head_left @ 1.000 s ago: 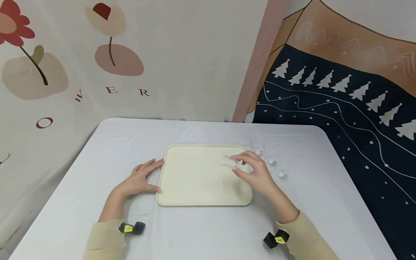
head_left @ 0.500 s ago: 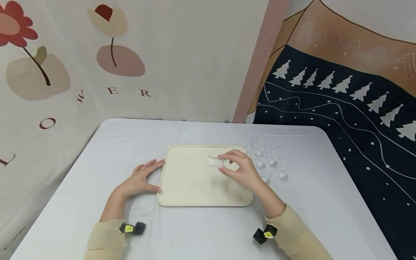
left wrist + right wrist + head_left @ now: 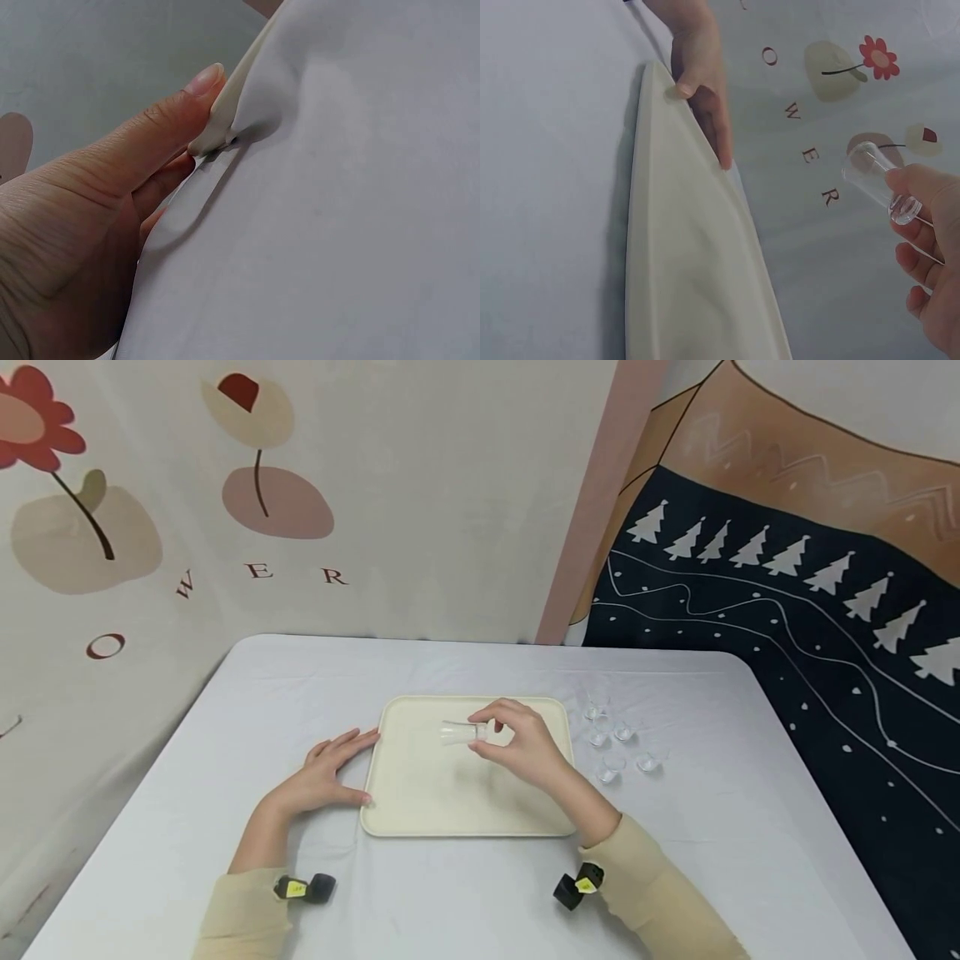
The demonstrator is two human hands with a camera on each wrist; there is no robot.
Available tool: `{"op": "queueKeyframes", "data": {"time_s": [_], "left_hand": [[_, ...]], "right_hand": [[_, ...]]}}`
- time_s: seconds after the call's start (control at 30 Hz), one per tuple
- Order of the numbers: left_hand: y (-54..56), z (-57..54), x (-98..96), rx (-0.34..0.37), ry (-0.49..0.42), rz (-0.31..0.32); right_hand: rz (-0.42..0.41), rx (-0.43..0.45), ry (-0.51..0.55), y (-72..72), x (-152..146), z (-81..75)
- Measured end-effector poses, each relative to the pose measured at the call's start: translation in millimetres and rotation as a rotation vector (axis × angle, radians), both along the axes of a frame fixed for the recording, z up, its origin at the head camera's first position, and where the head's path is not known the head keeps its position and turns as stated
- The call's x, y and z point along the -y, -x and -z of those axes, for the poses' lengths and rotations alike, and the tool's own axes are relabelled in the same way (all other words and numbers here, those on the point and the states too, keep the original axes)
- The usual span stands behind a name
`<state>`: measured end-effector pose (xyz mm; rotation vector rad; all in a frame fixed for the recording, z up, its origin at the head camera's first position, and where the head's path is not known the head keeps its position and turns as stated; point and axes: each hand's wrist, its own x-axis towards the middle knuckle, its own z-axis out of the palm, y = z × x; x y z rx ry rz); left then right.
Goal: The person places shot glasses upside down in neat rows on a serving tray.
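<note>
A small clear shot glass (image 3: 459, 732) is pinched by its thick base between the thumb and fingers of my right hand (image 3: 521, 745). It lies on its side in the air above the cream tray (image 3: 450, 802), mouth pointing left. The right wrist view shows the same glass (image 3: 877, 178) tilted, with its heavy bottom near the fingertips. My left hand (image 3: 322, 777) touches the tray's left edge with spread fingers and thumb. In the left wrist view its thumb (image 3: 169, 131) rests on the tray rim (image 3: 229, 105).
Several more clear glasses (image 3: 611, 768) stand on the white tablecloth (image 3: 712, 827) to the right of the tray. Behind the table hangs a printed flower curtain (image 3: 435, 510), with a dark tree-patterned cloth (image 3: 705, 602) at right.
My right hand has carried the shot glass leftward over the tray, away from the other glasses. The left hand has stayed at the tray's edge.
</note>
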<state>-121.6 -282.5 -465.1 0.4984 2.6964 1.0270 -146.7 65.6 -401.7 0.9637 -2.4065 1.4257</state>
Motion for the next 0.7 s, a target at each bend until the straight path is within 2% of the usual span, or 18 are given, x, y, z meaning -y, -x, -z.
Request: {"op": "queueKeyframes", "data": {"time_s": [0.33,0.7], "left_hand": [[1.5,4.9,-0.3,0.020,0.022,-0.040],[2.1,4.3,-0.8,0.014,0.020,-0.032]], "right_hand": [[-0.021,0.047,-0.045,8.0,25.0,4.7],[-0.012,0.072,-0.057,14.9,51.8,14.8]]}}
